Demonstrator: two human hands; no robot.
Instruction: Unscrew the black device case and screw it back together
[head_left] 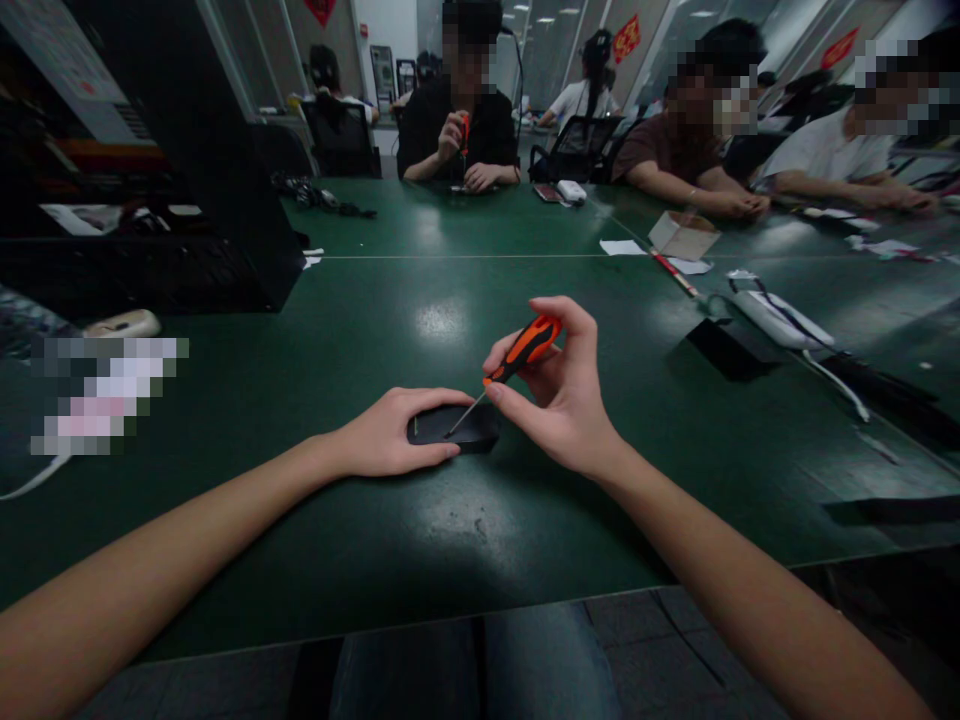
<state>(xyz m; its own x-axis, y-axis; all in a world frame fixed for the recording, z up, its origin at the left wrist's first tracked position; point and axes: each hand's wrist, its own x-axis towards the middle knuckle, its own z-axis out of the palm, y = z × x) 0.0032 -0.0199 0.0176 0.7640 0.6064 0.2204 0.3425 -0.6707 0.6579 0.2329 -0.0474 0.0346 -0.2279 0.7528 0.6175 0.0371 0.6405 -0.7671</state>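
A small black device with a rounded left end (476,430) lies on the green table; its exact kind is unclear. My left hand (397,430) grips it from the left, thumb along the near side and fingers along the far side. My right hand (566,400) is closed around the orange and black handle of a screwdriver (529,345). The screwdriver leans down to the left, and its thin metal tip meets the top of the device, between my left thumb and fingers. Whether the tip sits in a screw is too small to tell.
A black box (731,348) and a white power strip (784,315) with cables lie to the right. Farther back stands an open carton (684,235). A black shelf (225,200) rises at the left. Across the green table (360,330), a person (459,130) holds another screwdriver.
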